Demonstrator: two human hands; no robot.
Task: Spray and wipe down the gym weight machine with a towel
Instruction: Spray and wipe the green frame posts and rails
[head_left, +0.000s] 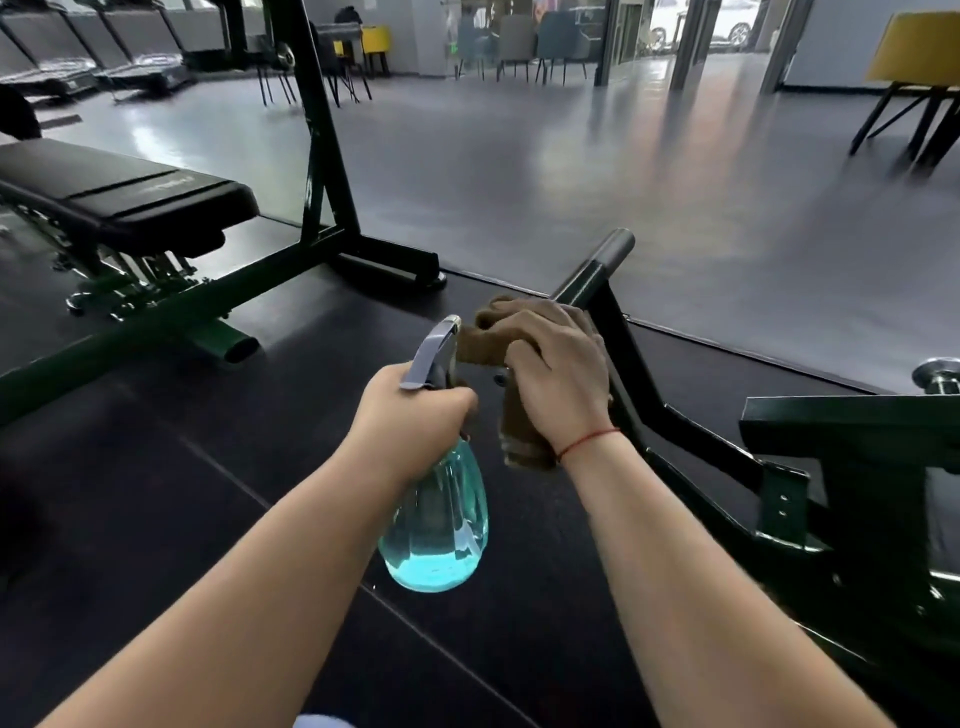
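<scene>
Left hand (415, 415), just left of the machine arm (621, 338): fingers clamped round the neck of a teal spray bottle (436, 525), grey trigger head up, bottle hanging upright off the floor, blue liquid pooled in the lower part. Right hand (561, 374) on the machine arm itself: fingers curled over a brown towel (483, 343), holding it against the black bar; one end of the towel hangs down below the wrist. Thin red string (587, 441) round that wrist. The arm's grey round end (615, 249) sticks out beyond the towel, uncovered. Right of the arm, the dark green machine frame (831, 441). Left of the arm and farther off, a black padded bench (119, 197) on a green base. Far beyond the arm, to the right, a yellow chair (919, 47).
</scene>
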